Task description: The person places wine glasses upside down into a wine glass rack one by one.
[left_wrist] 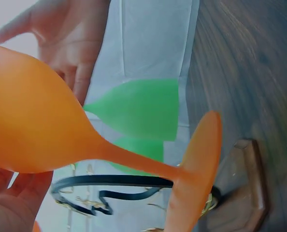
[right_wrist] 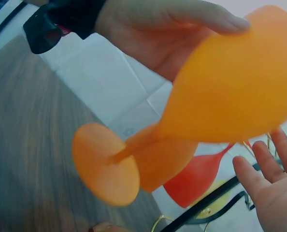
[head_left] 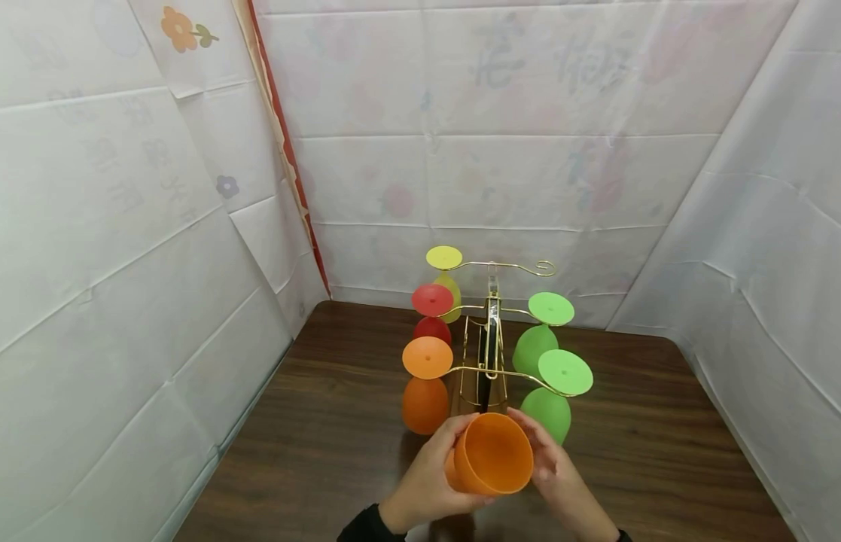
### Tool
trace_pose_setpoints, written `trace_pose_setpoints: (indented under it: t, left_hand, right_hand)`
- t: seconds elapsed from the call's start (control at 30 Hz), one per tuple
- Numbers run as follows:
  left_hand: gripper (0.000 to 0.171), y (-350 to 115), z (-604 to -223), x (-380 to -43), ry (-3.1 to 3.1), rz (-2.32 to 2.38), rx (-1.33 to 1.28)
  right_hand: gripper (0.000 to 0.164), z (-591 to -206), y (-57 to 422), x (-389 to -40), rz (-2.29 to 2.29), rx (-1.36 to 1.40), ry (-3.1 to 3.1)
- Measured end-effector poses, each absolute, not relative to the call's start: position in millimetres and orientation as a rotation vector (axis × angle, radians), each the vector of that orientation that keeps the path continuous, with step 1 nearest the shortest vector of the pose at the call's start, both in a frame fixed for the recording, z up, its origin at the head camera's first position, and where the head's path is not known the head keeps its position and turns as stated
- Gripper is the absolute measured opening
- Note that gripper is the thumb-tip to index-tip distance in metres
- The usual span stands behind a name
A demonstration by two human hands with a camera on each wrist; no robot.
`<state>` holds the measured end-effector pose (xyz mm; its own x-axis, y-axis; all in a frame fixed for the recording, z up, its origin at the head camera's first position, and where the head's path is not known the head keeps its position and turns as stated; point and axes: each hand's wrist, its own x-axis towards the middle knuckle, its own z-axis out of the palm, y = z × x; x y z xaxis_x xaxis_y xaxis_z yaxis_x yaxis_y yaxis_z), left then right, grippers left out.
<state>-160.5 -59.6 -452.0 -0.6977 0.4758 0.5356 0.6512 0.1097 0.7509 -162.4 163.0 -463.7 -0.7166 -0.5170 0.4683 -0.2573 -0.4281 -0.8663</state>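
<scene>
Before the rack, an orange goblet (head_left: 495,452) is tilted with its mouth toward the head camera. My left hand (head_left: 430,478) grips its bowl, thumb on one side and fingers on the other. The goblet's stem and round foot (left_wrist: 194,179) point away toward the rack. My right hand (right_wrist: 274,179) is beside the bowl with its fingers spread and fairly straight. Whether its fingertips touch the goblet I cannot tell. Beyond stands a gold wire rack (head_left: 492,342) with a dark central band and a wooden base (left_wrist: 240,188).
Upside down on the rack's left arms hang an orange goblet (head_left: 425,403), a red goblet (head_left: 432,299) and a yellow goblet (head_left: 444,257). Two green goblets (head_left: 545,410) hang on the right. The top right arm (head_left: 528,267) bears no goblet. White sheets (head_left: 528,173) surround the dark wooden table (head_left: 312,452).
</scene>
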Motion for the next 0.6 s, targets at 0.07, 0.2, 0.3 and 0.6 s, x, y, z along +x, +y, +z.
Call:
trace_pose_setpoints:
  t: [0.07, 0.2, 0.3, 0.6]
  left_hand:
    - [0.085, -59.3, -452.0, -158.5, -2.221, -1.464, -1.164]
    - [0.087, -57.2, -448.0, -155.5, -2.136, -1.005, -1.294]
    - [0.086, -54.2, -444.0, -153.7, -2.024, -0.744, -1.399]
    - [0.071, -45.0, -439.2, -152.6, -1.804, -0.432, -1.501]
  right_hand:
    - [0.051, -464.2, 168.1, -164.5, -2.281, -1.12, 1.471]
    - [0.055, -463.6, 175.2, -169.1, -2.243, -1.075, 1.389]
    - [0.055, -462.1, 178.6, -171.2, -2.135, -0.934, 1.417]
    - [0.049, -460.8, 180.0, -168.2, -1.879, -0.773, 1.271]
